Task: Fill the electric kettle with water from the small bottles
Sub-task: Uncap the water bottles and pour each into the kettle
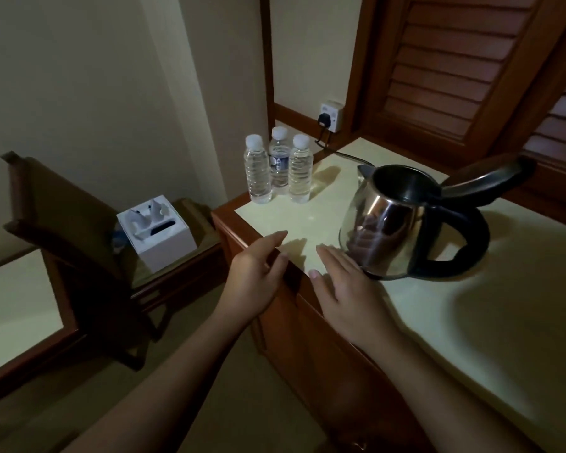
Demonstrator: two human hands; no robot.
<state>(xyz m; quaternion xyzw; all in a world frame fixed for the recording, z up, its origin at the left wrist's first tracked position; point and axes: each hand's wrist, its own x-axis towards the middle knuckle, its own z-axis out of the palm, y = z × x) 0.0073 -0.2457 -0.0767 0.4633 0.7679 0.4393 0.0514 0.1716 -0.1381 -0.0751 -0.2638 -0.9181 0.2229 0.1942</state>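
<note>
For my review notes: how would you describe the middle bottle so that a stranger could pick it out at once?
Start at the wall socket behind the counter; three capped bottles stand in a cluster just below it, left of the kettle. The middle bottle stands furthest back, and it alone shows a dark label, while the left bottle and right bottle look plain.

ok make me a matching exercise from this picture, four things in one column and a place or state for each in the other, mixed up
Things:
1. kettle
2. water bottles
3. white box
4. plug

Places or states:
A. in the wall socket
B. on the chair seat
C. lid open, on the counter by the right hand
D. capped, at the counter's far corner

Pairs: 1-C, 2-D, 3-B, 4-A
</note>
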